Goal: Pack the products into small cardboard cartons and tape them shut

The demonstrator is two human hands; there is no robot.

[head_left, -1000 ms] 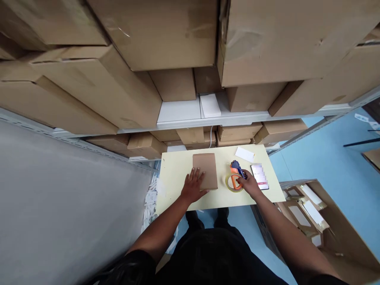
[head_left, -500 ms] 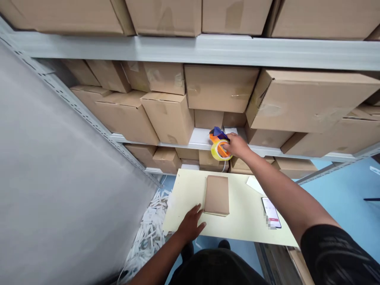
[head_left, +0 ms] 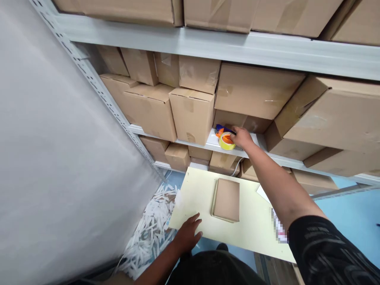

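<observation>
Right hand (head_left: 242, 137) grips plastic dispenser (head_left: 220, 132) with round tape (head_left: 227, 146).

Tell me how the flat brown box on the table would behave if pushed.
The flat brown box would probably slide rather than tip, since it lies on its broad side on the table. It looks fairly stiff, with straight edges and a flat top. Its weight is uncertain, as any contents are hidden.

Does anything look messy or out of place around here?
Yes: white strips lie strewn in a loose heap on the floor, between the wall and the table, looking like litter.
</observation>
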